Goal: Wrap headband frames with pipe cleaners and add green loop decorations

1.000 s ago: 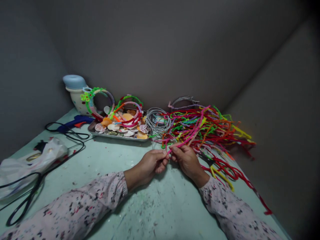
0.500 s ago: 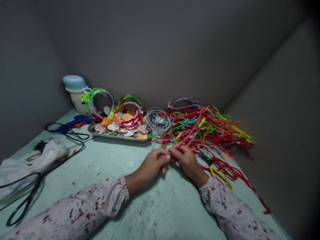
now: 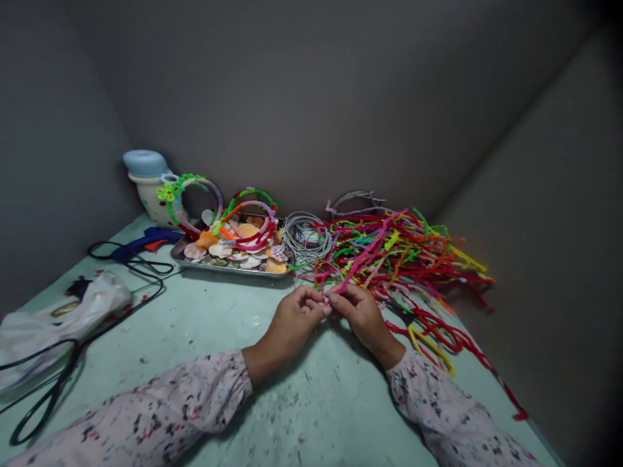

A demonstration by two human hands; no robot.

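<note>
My left hand (image 3: 298, 319) is closed at the middle of the table, its thumb and fingertips pinching the lower end of a pink fuzzy stem. Beside it, nearly touching, my right hand (image 3: 359, 312) pinches the same pink stem (image 3: 360, 264), which slants up and to the right over the pile. A thin wire ring (image 3: 296, 277) shows just behind the fingertips; whether the fingers also grip it is hidden. Right behind my hands lies a coil of grey wire (image 3: 307, 235).
A metal tray (image 3: 228, 269) of shells and fuzzy rings stands behind left. Coloured stems (image 3: 418, 250) heap at the right, near yellow-handled scissors (image 3: 431, 347). Farther left are a lidded cup (image 3: 153, 188), blue glue gun (image 3: 146, 240), black cable (image 3: 80, 347) and plastic bag (image 3: 92, 308).
The upper part of the pink stem has swung slightly left and down. My fingertips have shifted a little around its lower end, and both hands remain close together.
</note>
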